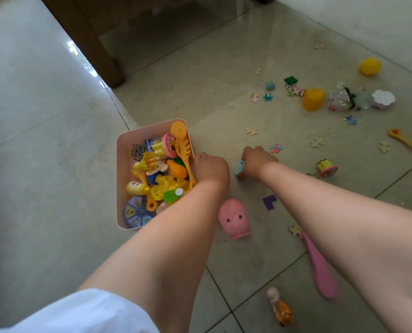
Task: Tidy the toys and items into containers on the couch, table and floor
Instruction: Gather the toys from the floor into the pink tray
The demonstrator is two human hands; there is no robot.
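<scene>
A: Head view, looking down at a tiled floor. What is the box like?

B: The box is pale pink, rectangular with rounded corners, and stands on the floor left of centre. It is packed with toys, mostly yellow and orange plastic: an orange slotted spoon leaning along its right wall, a pink-rimmed round piece, a blue disc in the near corner.

A: And the hands?

B: The left hand rests at the box's right wall, fingers bent down over the rim; whether they grip it or a toy I cannot tell. The right hand is just beside it on the floor, fingers curled round a small light-blue toy.

A: What lies loose?

B: A pink pig between the forearms, close to a purple L-piece. A pink paddle runs along the right forearm, partly hidden by it. An orange figure lies nearest the camera. Farther off, puzzle pieces are scattered, with a yellow cup, a yellow egg, a white flower lid and a yellow spoon at the right edge.
</scene>
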